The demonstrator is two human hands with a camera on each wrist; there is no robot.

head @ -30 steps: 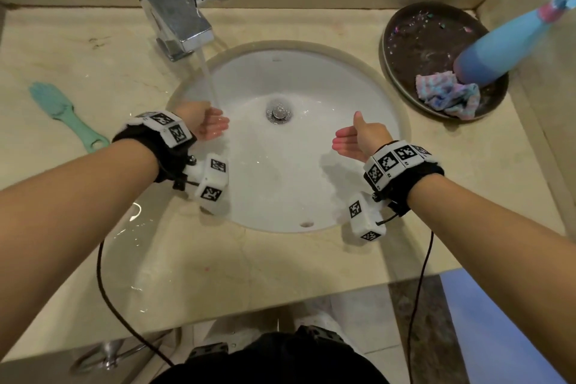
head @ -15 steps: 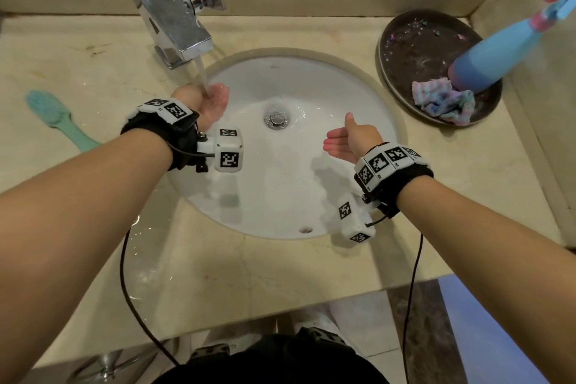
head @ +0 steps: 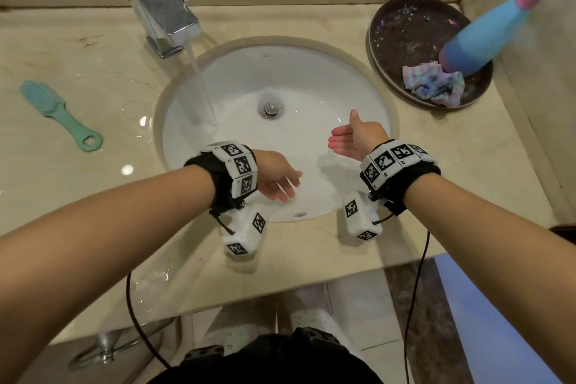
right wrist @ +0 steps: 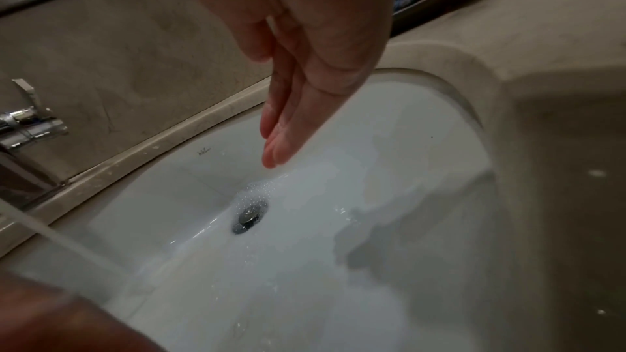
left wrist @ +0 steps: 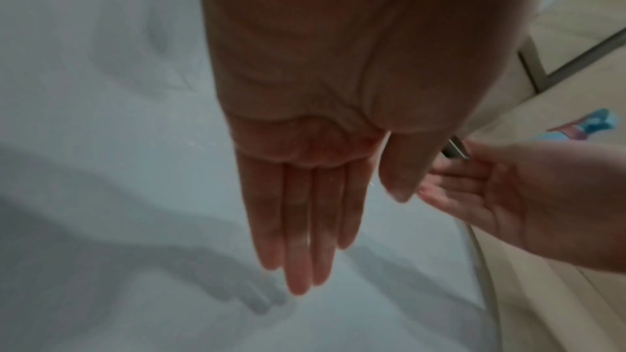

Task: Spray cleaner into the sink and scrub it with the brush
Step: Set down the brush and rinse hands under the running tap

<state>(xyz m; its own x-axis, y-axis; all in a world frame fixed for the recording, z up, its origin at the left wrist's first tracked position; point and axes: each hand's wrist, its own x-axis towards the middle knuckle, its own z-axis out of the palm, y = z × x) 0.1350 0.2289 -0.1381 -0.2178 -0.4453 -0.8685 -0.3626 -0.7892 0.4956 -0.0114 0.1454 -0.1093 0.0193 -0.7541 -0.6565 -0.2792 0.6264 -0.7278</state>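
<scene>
The white oval sink (head: 352,81) is wet, and water streams from the chrome faucet (head: 162,6) into its left half. A teal scrub brush (head: 56,112) lies on the counter far left of the basin. The blue spray bottle (head: 486,34) stands tilted in a dark tray at the back right. My left hand (head: 280,184) hovers over the basin's near side, fingers straight, empty; the left wrist view shows its flat palm (left wrist: 305,197). My right hand (head: 349,140) is held open over the basin's right side, thumb up, holding nothing (right wrist: 288,117).
A dark round tray (head: 399,22) at the back right also holds a crumpled pastel cloth (head: 433,84). The drain plug (head: 270,108) sits at the basin's centre. The beige counter (head: 93,196) is wet in patches; walls close in behind and to the right.
My left hand has pulled out of the water stream and moved toward the near side of the basin. The right hand has stayed over the right side.
</scene>
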